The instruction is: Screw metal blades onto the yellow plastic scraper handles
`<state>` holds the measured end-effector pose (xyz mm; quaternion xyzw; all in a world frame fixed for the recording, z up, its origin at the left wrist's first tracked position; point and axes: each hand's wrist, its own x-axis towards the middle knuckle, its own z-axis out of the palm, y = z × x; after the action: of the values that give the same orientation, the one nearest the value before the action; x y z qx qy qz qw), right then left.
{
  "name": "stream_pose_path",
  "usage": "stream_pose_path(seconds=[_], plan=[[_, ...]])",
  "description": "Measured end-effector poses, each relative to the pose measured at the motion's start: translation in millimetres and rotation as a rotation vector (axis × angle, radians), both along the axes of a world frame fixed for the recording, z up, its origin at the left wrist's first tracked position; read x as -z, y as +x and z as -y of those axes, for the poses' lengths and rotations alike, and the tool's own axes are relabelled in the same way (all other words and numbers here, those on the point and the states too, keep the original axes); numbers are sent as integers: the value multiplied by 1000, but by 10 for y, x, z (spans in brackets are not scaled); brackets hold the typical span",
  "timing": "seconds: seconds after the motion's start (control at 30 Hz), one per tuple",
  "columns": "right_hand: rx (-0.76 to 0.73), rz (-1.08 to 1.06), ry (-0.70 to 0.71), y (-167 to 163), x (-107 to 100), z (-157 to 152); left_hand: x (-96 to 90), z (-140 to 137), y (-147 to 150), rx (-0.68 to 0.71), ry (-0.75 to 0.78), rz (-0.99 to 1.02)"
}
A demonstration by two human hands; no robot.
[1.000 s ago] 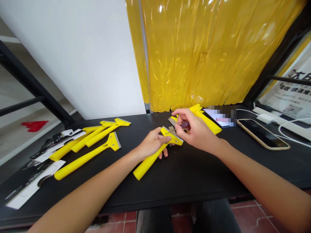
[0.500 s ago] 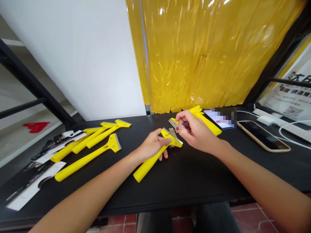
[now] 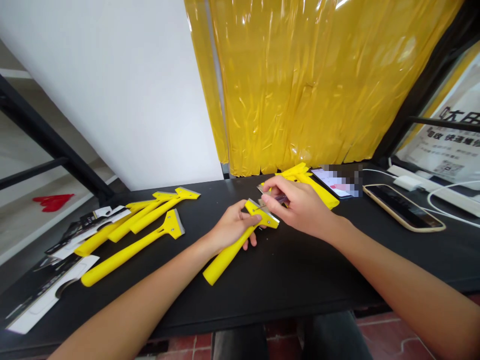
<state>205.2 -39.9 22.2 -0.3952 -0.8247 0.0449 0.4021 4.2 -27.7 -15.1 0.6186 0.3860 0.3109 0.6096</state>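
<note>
My left hand [image 3: 234, 225] is closed round the neck of a yellow scraper [image 3: 227, 254], thumb on its head, the handle slanting down toward me. A bright blade edge shows along the head's far right side. In my right hand [image 3: 296, 200] a screwdriver [image 3: 282, 199] is pinched, its thin shaft pointing left to the scraper's head, near a screw. Whether the tip sits in the screw I cannot make out. Behind my right hand lie more yellow scraper parts [image 3: 318, 189], partly covered by it.
Several yellow scrapers [image 3: 131, 252] lie at the left, beside black-and-white cards [image 3: 56, 295]. To the right are a lit phone [image 3: 333, 184], a dark phone in a tan case [image 3: 403, 207], and white cables with a power strip [image 3: 442, 192]. Yellow plastic strips [image 3: 300, 90] hang behind the black table [image 3: 300, 280].
The whole view has shifted slightly. My right hand has turned a little about the screwdriver, its fingers now more extended along it. My left hand keeps its hold on the scraper.
</note>
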Motion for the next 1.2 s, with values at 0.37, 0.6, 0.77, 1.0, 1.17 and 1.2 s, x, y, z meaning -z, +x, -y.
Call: stream_pose_path(seconds=[0.37, 0.6, 0.77, 1.0, 1.17, 1.2], plan=[[45, -4, 65, -12, 15, -17, 5, -5, -11, -4, -8, 12], [86, 3, 61, 9, 15, -23, 18, -14, -12, 10, -3, 22], [82, 83, 161, 1, 27, -2, 12, -9, -20, 7, 0, 19], [46, 61, 82, 21, 8, -6, 4, -5, -16, 15, 2, 8], [82, 122, 227, 6, 52, -13, 2, -9, -13, 3, 1, 5], [99, 124, 217, 8, 56, -18, 3, -10, -14, 2, 0, 4]])
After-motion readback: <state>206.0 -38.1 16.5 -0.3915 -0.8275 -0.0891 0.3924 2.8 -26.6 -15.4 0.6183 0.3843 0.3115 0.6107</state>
